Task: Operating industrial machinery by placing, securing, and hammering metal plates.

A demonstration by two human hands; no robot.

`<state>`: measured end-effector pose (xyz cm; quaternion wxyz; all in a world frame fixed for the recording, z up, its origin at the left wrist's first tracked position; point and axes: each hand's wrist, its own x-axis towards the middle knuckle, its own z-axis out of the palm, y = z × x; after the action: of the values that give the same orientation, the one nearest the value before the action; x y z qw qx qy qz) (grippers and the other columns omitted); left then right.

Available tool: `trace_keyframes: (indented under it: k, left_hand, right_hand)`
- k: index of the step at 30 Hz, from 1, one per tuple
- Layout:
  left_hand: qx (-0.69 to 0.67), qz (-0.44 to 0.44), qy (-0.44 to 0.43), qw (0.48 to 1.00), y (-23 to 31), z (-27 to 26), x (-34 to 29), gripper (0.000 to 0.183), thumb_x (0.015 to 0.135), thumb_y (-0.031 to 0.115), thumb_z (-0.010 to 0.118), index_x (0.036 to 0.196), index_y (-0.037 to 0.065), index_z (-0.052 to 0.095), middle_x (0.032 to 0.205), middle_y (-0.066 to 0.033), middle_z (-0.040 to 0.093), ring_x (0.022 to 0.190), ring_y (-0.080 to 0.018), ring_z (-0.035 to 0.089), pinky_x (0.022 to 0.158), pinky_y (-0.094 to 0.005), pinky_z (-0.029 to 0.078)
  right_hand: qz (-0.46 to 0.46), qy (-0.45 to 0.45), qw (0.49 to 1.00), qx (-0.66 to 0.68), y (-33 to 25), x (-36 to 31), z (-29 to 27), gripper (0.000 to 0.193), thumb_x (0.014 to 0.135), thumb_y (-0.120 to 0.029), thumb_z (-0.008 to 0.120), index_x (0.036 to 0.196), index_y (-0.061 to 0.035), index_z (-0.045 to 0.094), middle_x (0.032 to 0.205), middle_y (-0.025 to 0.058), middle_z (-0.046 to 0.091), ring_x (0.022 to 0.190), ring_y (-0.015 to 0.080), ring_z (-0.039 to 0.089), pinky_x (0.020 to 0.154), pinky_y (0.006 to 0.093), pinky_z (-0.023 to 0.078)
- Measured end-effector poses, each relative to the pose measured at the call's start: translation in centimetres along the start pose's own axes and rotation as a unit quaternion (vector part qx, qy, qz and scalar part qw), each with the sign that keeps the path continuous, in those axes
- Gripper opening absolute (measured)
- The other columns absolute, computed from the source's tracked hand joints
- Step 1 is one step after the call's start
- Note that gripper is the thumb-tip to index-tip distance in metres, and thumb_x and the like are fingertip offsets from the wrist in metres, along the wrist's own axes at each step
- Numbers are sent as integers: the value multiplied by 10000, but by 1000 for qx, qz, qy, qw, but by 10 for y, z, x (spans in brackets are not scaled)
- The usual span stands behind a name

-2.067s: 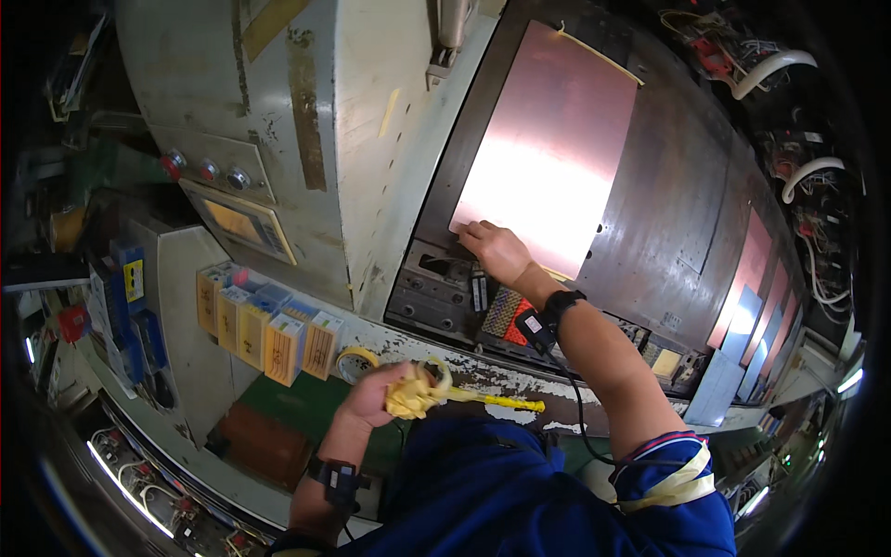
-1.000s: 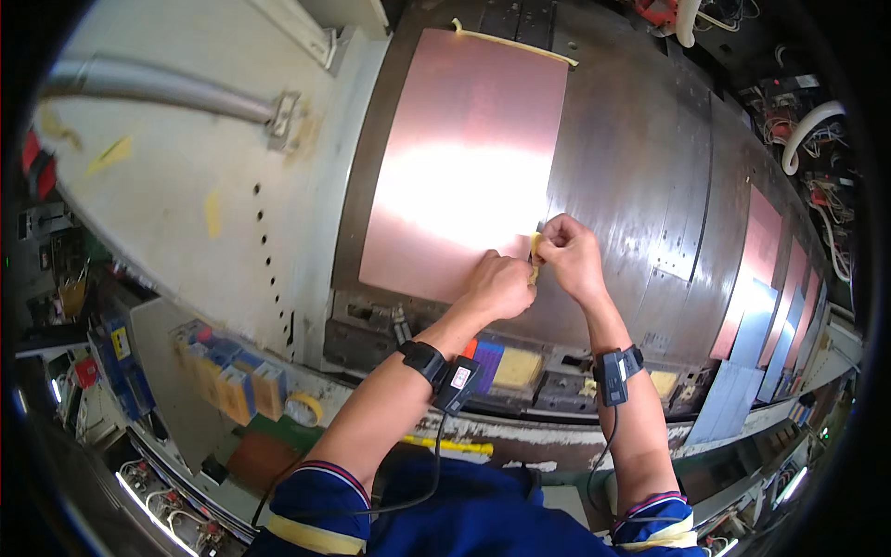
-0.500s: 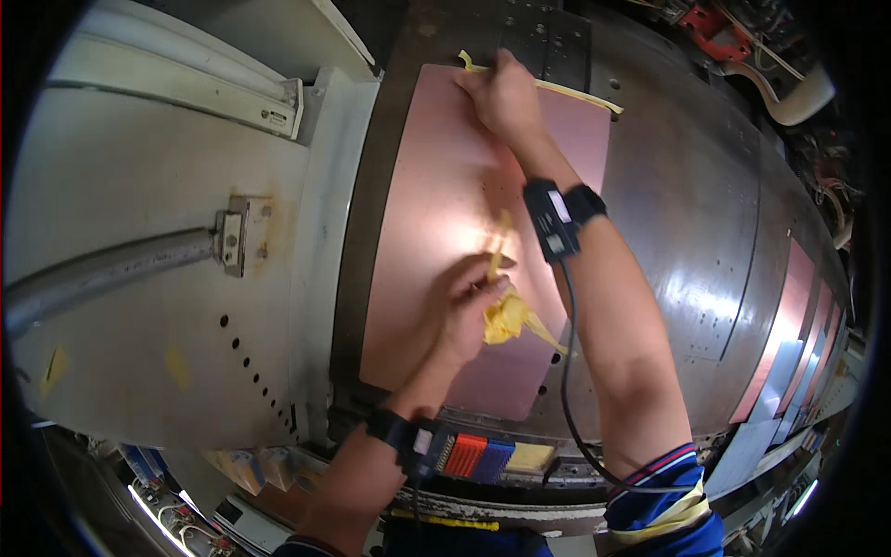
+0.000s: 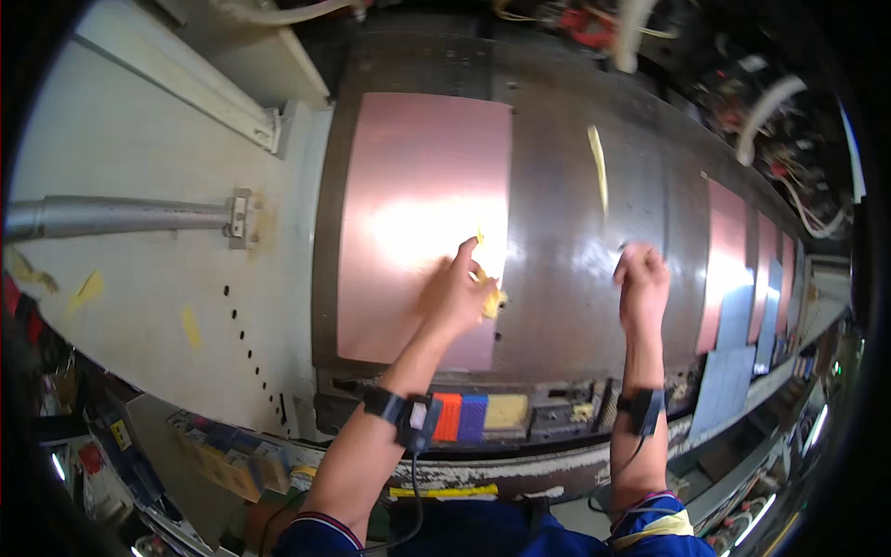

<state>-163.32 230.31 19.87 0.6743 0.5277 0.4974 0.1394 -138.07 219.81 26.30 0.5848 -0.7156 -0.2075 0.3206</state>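
A copper-coloured sheet (image 4: 418, 148) lies flat on a dark metal table. Over its lower right part is my left hand (image 4: 459, 292), closed on a crumpled wad of yellow tape (image 4: 491, 302), with a small bit sticking up by the fingertips. Farther right, my right hand (image 4: 642, 274) is above the bare metal, fingers curled in and smeared by motion. A strip of yellow tape (image 4: 599, 172) stretches away just beyond its fingertips, seemingly trailing from them; the strip's near end is blurred.
More copper-coloured sheets (image 4: 724, 232) and grey plates (image 4: 729, 385) lie at the right. A white machine panel with a metal tube (image 4: 139, 215) stands at the left. Red and blue ribbed pieces (image 4: 459, 417) sit along the near edge. Hoses and cables (image 4: 775, 111) run at the far right.
My right hand has left the copper sheet's far edge and moved right and nearer. The yellow strip is off that edge. My left hand still holds the wad. The view has shifted.
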Motion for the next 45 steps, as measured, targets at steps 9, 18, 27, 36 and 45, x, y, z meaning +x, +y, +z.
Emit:
trace_keyframes:
  k: [9,18,27,36,45]
  left_hand:
    - [-107,183,-231,949,4,216,-171,229,855,72,679,1074,5,665,1206,-144,633,1012,-242,637,915,-382,519]
    - [-351,62,-436,826,34,409,-264,262,847,275,511,753,41,581,780,-145,583,791,-274,544,950,-524,470]
    - [-208,-95,-181,956,15,514,-353,383,823,382,672,931,27,574,928,-148,614,858,-235,600,781,-366,533]
    - [-189,-5,-164,968,39,585,-393,397,730,42,719,1090,35,552,999,-119,602,909,-223,620,830,-352,530]
    - [-391,-53,-70,916,-48,616,-427,602,844,140,535,1418,120,357,943,-163,597,783,-337,641,677,-459,581]
  right_hand:
    - [217,-184,939,194,-63,-235,-204,161,894,-28,674,1022,12,585,777,96,653,663,164,668,574,278,539]
    - [239,-349,903,72,38,-257,-488,179,867,-82,717,997,7,632,858,72,694,773,138,673,738,278,545]
    - [350,278,851,276,163,-234,-744,302,927,-179,648,1121,20,531,986,111,564,868,232,585,794,438,556]
    - [184,268,908,265,117,-246,-716,273,896,-54,647,1154,-55,560,995,50,633,811,152,592,547,315,463]
    - [38,28,999,14,56,-220,-827,274,885,-26,641,1152,33,614,1046,92,688,957,174,631,847,330,503]
